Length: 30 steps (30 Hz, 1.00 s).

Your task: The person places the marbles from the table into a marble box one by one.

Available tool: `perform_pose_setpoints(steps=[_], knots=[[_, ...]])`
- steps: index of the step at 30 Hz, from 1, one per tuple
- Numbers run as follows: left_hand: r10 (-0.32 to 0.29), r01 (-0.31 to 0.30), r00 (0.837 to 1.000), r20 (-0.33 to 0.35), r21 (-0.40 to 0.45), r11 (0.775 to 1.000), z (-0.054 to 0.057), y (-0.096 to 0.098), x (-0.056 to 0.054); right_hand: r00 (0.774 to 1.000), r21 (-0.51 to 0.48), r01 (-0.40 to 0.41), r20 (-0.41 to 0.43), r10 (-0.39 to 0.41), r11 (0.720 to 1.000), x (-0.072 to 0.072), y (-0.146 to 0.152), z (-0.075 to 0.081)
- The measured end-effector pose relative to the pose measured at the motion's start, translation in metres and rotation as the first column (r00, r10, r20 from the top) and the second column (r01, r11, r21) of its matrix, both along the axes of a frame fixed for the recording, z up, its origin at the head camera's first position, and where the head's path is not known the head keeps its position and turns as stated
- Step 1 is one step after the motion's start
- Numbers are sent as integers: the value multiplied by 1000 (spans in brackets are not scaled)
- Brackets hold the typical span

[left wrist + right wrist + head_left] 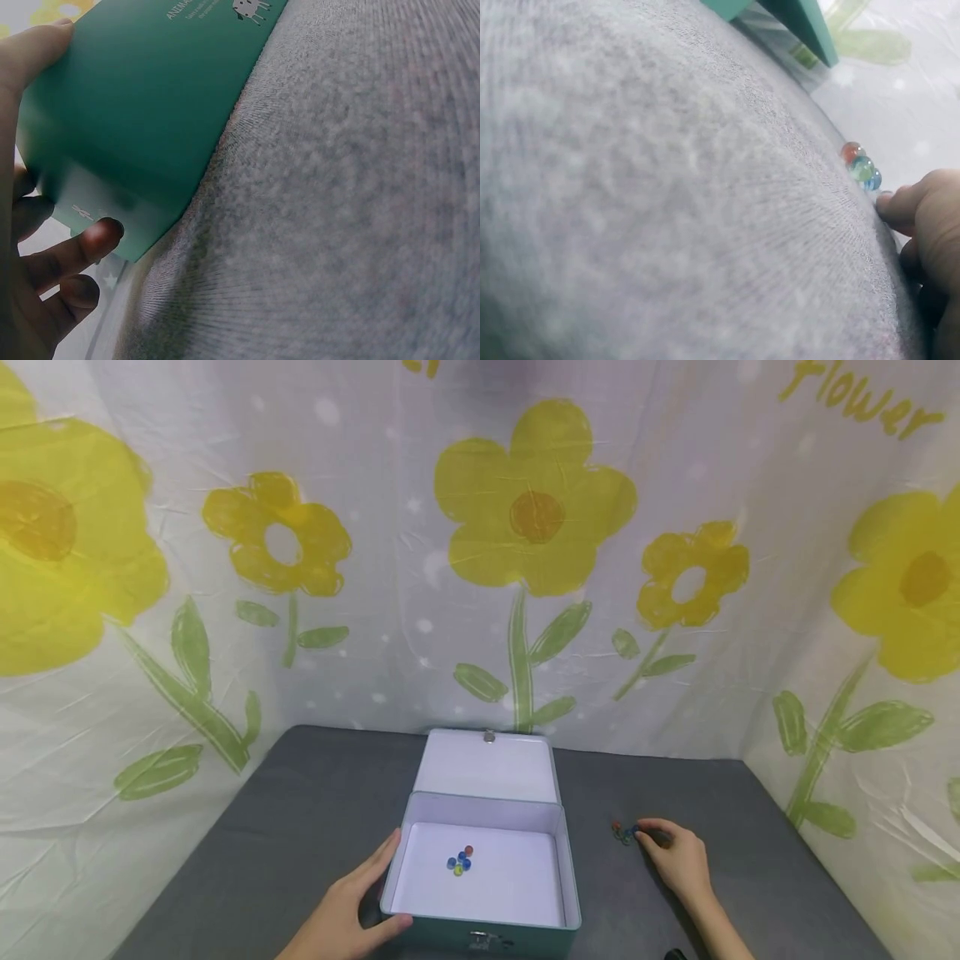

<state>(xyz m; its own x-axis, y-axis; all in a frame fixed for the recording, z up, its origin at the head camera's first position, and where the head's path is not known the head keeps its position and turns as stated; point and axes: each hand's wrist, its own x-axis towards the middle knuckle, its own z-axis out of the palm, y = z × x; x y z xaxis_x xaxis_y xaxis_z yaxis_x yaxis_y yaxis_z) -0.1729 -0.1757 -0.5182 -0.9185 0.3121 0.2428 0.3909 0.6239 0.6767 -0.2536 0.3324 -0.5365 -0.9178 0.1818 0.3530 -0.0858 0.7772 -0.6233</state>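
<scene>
Right grip (677, 862) reached down to the loose glass marbles (862, 168) to the right of the green tin box (441, 931), thumb and index finger nearly meeting just beside a blue marble (876, 179); whether they had pinched one could not be told. Such a narrow fingertip pose would suit small, round things prone to rolling.

Left grip (347, 906) spread wide around the box's near left corner, thumb on the front wall and fingers along the left wall, pinching nothing; presumably it braced the tin against sliding on the gray tabletop (315, 802).

Behind the box, its lid (480, 768) leaned back, likely so that the white interior could be reached from above. Inside the box, five more marbles (458, 870) sat bunched left of its middle, the walls fencing them in.
</scene>
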Motion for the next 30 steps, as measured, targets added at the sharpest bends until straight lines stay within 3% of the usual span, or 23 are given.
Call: perform_pose_setpoints(steps=[7, 17, 25, 30], knots=[[0, 0, 1000, 19, 12, 1000, 2, 1, 1, 998, -13, 27, -61, -28, 1000, 2, 1, 1], [14, -17, 993, -121, -18, 1000, -6, -2, 1, 999, -134, 34, -17, -36, 990, 5, -2, 8], [8, -10, 994, -107, -17, 1000, -5, -1, 0, 998, -169, 19, -48, -27, 985, 7, -7, 21], [10, -10, 999, -49, -8, 1000, -3, 0, 0, 996, -183, -13, -85, -2, 983, 11, -12, 32]])
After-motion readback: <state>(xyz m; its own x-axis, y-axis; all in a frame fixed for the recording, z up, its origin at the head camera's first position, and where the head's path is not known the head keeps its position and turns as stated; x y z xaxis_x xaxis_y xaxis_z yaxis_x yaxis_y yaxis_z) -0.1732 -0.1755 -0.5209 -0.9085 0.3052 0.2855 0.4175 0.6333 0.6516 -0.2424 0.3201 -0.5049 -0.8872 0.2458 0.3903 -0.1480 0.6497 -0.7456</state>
